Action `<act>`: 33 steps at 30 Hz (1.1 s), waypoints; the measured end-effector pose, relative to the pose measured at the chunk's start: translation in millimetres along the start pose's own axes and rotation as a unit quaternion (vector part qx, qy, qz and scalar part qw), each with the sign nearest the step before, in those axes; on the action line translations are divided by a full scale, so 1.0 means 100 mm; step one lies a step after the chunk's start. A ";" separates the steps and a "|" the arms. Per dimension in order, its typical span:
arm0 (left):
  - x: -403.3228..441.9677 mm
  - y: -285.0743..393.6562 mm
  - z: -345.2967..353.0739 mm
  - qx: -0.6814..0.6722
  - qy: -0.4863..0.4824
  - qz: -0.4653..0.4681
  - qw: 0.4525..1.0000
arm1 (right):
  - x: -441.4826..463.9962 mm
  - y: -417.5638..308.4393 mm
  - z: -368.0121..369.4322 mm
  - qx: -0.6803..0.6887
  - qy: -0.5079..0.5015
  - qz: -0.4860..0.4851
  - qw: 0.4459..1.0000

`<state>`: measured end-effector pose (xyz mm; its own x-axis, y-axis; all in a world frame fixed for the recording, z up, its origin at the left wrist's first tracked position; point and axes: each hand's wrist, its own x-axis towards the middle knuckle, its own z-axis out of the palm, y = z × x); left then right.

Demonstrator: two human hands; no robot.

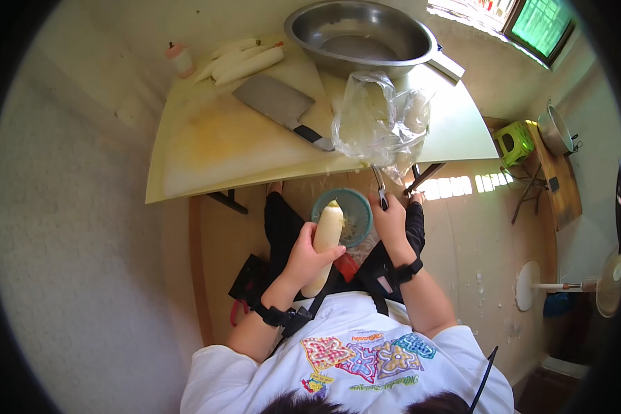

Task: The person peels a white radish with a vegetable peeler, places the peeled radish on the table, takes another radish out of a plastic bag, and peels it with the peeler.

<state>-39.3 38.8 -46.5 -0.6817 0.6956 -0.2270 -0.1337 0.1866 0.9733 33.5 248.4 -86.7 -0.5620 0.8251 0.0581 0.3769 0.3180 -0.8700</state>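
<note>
A thick white radish [328, 231] with a greenish top stands nearly upright in my left hand [309, 257], whose fingers and thumb wrap round its middle. My right hand [390, 219] is closed on the dark handle of a peeler [380, 185], with its metal end pointing up toward the table edge. Below and between my hands is a teal basin [352, 207] on the floor, with pale peelings in it. On the table [186, 162] lie a wide cleaver [276, 98], several white radishes [245, 63] and a clear plastic bag [379, 121].
A large metal bowl [359, 41] sits at the table's back. A pink-capped bottle [179, 59] is at the back left. To the right are a green stool [516, 143], a wooden table [557, 176] with a metal pot [555, 130], and a fan [610, 283].
</note>
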 end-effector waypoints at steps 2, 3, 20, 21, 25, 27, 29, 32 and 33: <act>-0.05 -0.02 0.01 0.015 0.006 -0.001 1.000 | -0.09 -0.01 -0.02 0.006 0.022 -0.025 0.999; -0.05 -0.02 -0.01 0.008 0.007 -0.012 1.000 | -0.12 -0.01 -0.02 0.005 0.021 -0.024 0.999; -0.12 0.97 -0.09 -0.205 -0.235 0.092 0.946 | -0.71 -0.99 -0.66 0.346 -0.293 0.143 0.880; -0.16 1.05 -0.06 -0.209 -0.242 0.103 0.942 | -0.73 -1.04 -0.70 0.357 -0.316 0.157 0.865; -0.24 1.17 0.07 -0.163 -0.204 0.108 0.959 | -0.72 -1.01 -0.72 0.370 -0.316 0.148 0.861; -0.20 1.10 0.05 -0.134 -0.211 0.131 0.959 | -0.73 -1.02 -0.72 0.366 -0.312 0.141 0.865; -0.18 1.04 0.05 -0.096 -0.212 0.156 0.960 | -0.74 -1.02 -0.72 0.361 -0.307 0.132 0.870; -0.17 1.02 0.05 -0.074 -0.210 0.178 0.959 | -0.75 -1.01 -0.72 0.344 -0.304 0.108 0.882; -0.17 1.02 0.05 -0.071 -0.209 0.182 0.958 | -0.75 -1.02 -0.72 0.340 -0.304 0.107 0.883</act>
<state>-37.6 49.5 56.9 -0.3570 0.9197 0.1633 -0.0581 -0.1963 0.9788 90.4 187.5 32.3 -0.9009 0.3631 -0.2378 0.1091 -0.3408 -0.9338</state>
